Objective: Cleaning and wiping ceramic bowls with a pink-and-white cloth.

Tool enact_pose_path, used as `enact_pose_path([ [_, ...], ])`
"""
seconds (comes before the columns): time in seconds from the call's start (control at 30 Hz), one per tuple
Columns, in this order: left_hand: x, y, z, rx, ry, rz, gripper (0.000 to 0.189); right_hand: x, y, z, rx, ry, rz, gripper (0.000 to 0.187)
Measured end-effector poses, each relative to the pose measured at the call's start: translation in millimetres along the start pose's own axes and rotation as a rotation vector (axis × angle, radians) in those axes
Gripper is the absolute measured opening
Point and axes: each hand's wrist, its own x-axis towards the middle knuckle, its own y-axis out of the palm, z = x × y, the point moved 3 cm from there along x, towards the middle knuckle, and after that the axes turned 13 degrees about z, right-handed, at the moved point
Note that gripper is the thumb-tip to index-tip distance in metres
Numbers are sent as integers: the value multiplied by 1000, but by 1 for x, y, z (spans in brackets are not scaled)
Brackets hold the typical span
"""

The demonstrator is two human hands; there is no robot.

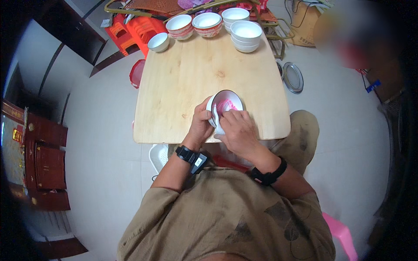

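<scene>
Above the near edge of a pale wooden table [202, 71], my left hand [200, 122] grips a white bowl [240, 97] with a dark rim by its left side. The bowl is tilted, its mouth facing up and towards me. My right hand [237, 129] reaches over the bowl's near rim and holds a white cloth [218, 125], part of which lies inside the bowl. Something pink [225, 105] shows in the bowl; I cannot tell if it belongs to the cloth. My right fingertips are partly hidden.
At the table's far end stand a small white bowl [159, 43], red-patterned bowls [181, 32], more patterned bowls [209, 31] and stacked white bowls [245, 44]. Orange plastic stools [143, 27] are beyond the far-left corner. A metal tray [293, 77] lies on the floor at right; a white basket [158, 156] is below left.
</scene>
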Motion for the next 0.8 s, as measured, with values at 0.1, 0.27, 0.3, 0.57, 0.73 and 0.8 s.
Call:
enact_pose_path([
  [0.1,0,6,2,41,-13,-80,85,-1,5,-7,126,25,-5,22],
  [0.27,2,21,3,201,33,-16,95,-8,13,-40,978,345,-70,23],
  [0.3,3,24,1,223,64,-7,93,-5,13,-43,1352,444,-143,25],
  [0.57,-1,29,6,1179,288,-5,107,10,0,-59,1760,567,-156,22],
  [0.73,-4,27,7,619,189,-86,103,23,11,-42,1654,551,-230,18],
  [0.8,-4,23,4,574,184,-104,102,22,17,-33,1615,533,-259,20],
])
